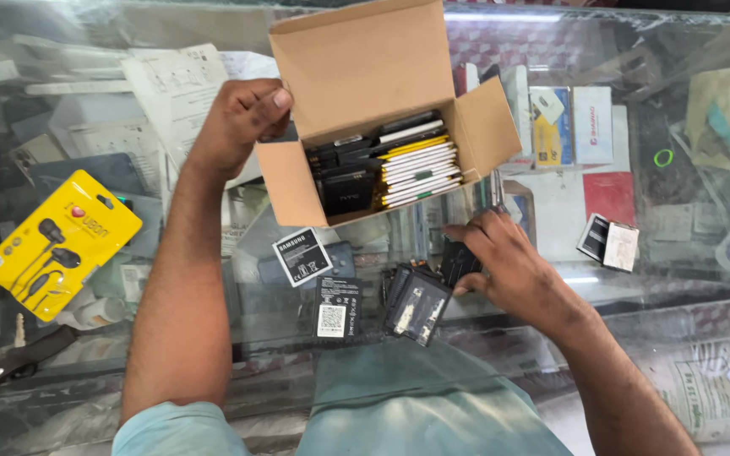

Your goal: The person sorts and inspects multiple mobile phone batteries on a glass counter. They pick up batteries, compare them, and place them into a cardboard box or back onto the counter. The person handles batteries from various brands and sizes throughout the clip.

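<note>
Left hand (242,118) is clamped on the cardboard box (365,110) at its left wall; right hand (500,262) has fingers pinching a black battery (460,260), just below the box near the glass counter (635,279) front edge.

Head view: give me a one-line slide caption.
Left hand tilts an open cardboard box of phone batteries; right hand rests on loose batteries on the glass counter.
</note>
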